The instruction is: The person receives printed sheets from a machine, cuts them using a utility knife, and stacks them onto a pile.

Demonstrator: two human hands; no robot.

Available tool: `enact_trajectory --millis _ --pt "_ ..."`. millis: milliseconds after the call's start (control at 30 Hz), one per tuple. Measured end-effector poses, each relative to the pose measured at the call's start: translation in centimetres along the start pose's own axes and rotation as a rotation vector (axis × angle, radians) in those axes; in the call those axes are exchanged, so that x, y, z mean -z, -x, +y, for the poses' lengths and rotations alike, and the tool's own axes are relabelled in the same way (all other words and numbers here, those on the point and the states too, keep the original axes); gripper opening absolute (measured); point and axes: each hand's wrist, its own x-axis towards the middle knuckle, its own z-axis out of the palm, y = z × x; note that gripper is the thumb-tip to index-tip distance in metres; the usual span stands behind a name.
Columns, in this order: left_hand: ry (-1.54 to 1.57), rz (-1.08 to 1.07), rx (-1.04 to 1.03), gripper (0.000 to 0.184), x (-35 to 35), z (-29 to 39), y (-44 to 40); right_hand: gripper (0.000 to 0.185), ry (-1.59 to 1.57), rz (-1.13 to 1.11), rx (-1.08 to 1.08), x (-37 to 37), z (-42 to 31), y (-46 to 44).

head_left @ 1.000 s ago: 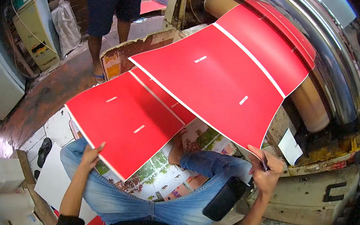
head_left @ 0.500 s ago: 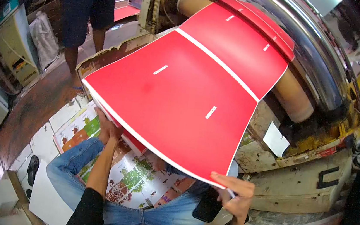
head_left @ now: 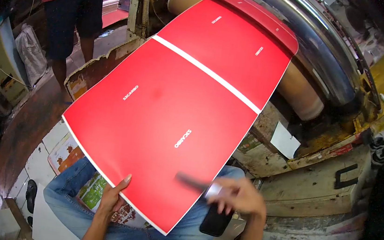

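A long red printed sheet (head_left: pixel 155 116) with white lettering and a white band across it comes off the roller and slopes down over my lap. My left hand (head_left: pixel 114 194) is closed on its near edge, thumb on top and fingers underneath. To the right, my right hand (head_left: pixel 240 197) grips a dark, flat, blade-like tool (head_left: pixel 192 183) with a pale part near the fingers. Motion blurs this tool, so its exact kind is unclear. It points left over the sheet's right edge; whether it touches is not visible. A black phone (head_left: pixel 215 221) lies on my thigh, below that hand.
A shiny metal cylinder (head_left: pixel 321 44) and a brown roller (head_left: pixel 304 94) belong to the machine ahead. A small white card (head_left: pixel 286 140) leans at its base. Another person (head_left: pixel 72 9) stands at the upper left. Printed sheets (head_left: pixel 93 191) lie beneath my legs.
The sheet has come further toward me and left in view. My right hand has left its near corner and now holds the tool out over it. My left hand has moved nearer along the edge.
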Motion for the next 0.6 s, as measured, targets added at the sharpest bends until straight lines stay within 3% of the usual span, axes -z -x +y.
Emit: enact_trajectory --millis 33,133,233,367,467,533,600 --pt "-0.117 0.047 0.069 0.048 0.3 0.9 0.8 0.030 -0.024 0.244 0.110 1.5 -0.7 -0.5" --pt "0.013 0.046 -0.013 0.045 1.3 -0.3 1.7 0.028 -0.125 0.882 0.399 6.9 0.1 -4.3" --pt "0.028 0.097 -0.026 0.041 3.0 -0.5 2.4 0.027 -0.175 0.980 0.410 11.0 1.7 -7.2" --pt "0.137 0.089 -0.026 0.041 4.1 -0.9 3.4 0.029 -0.167 1.029 0.363 10.3 3.9 -8.8" --pt "0.137 0.091 -0.028 0.042 4.3 -0.8 3.9 0.029 -0.114 0.807 0.326 8.4 3.6 -7.7" --pt "0.168 0.096 -0.020 0.046 5.3 -1.1 4.3 0.028 -0.166 0.785 0.277 7.7 3.4 -6.8" --pt "0.080 0.102 -0.043 0.059 5.6 -1.2 4.7 0.030 0.395 1.157 0.368 8.5 4.1 -6.8"
